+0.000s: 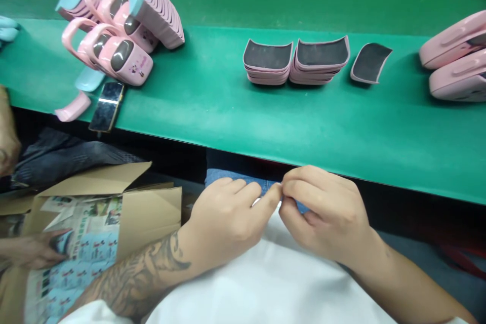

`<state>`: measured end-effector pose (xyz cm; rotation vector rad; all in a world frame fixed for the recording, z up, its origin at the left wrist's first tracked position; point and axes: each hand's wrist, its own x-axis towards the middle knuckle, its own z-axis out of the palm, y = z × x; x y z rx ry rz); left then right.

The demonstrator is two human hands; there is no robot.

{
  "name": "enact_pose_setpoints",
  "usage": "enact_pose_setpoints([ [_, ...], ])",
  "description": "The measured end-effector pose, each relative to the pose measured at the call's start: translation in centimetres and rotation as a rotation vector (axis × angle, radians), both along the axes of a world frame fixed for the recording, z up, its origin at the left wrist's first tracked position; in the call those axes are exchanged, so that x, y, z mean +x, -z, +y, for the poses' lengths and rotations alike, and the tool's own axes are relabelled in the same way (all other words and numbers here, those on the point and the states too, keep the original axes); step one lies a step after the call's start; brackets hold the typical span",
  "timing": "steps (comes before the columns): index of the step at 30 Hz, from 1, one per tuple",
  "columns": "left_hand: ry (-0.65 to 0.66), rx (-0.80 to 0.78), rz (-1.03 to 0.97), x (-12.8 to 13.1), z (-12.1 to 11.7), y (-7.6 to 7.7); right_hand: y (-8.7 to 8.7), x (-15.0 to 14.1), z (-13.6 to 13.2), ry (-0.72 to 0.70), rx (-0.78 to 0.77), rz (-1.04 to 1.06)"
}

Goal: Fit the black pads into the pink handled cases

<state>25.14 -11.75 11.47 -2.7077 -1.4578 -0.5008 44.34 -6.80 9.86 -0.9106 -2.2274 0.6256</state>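
Over my lap, in front of the bench edge, my left hand (231,212) is closed, its fingers curled and its index fingertip reaching to the right. My right hand (326,212) is pinched, thumb against fingers, and its fingertips meet the left index tip. Whatever lies between the fingertips, if anything, is too small or hidden to name. Beyond the hands, two stacks of curved pink pieces with dark inner faces, a left stack (268,58) and a right stack (321,55), stand on the green bench (212,106). One single curved piece (370,63) lies to their right.
Pink handled cases (132,63) and a tall stack of curved pieces (161,12) stand at the left, near a phone (107,106). More pink cases (461,71) lie far right. Another person's hand (38,249) holds a piece over an open carton (152,215) of light-blue items.
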Motion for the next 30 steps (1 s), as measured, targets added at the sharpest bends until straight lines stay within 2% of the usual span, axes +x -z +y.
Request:
enact_pose_setpoints([
  [5,-0.013,-0.093,-0.105,0.0,-0.2,0.3,0.0,0.7,0.2,0.055,-0.041,0.105],
  [11,-0.023,-0.167,-0.183,0.3,-0.1,0.5,0.4,1.1,-0.1,-0.019,-0.157,0.08],
  [20,-0.026,0.023,-0.029,0.9,0.0,0.2,0.0,0.4,-0.3,0.013,-0.107,0.006],
  [24,-0.043,0.049,-0.074,0.8,-0.3,0.0,0.0,0.8,-0.2,0.068,-0.121,0.007],
  [26,-0.06,-0.041,-0.215,0.6,-0.4,-0.1,-0.2,0.9,-0.1,0.071,-0.172,0.058],
  [30,-0.134,-0.466,-0.647,0.2,-0.5,-0.6,-0.8,0.9,-0.1,0.038,-0.288,0.188],
])
